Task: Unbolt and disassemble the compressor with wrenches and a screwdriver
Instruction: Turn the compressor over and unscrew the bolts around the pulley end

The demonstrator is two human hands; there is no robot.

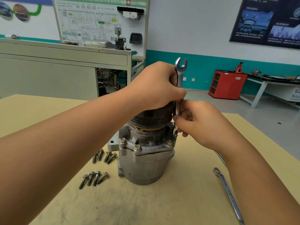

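A grey metal compressor [144,164] stands upright on the tan table [178,200], its black pulley on top. Three bolts show in its upper flange [151,149]. A silver combination wrench [179,73] stands nearly vertical at the compressor's right side, open jaw up, lower end at a flange bolt. My left hand [155,85] rests over the pulley and grips the wrench's upper shaft. My right hand [201,122] pinches the wrench's lower shaft beside the flange. The wrench's lower end is partly hidden by my fingers.
Several loose bolts [94,178] lie left of the compressor in two groups. A second wrench [228,195] lies on the table at the right, and another tool peeks out under my right wrist. A grey cabinet, a training board and a red cabinet [227,84] stand behind.
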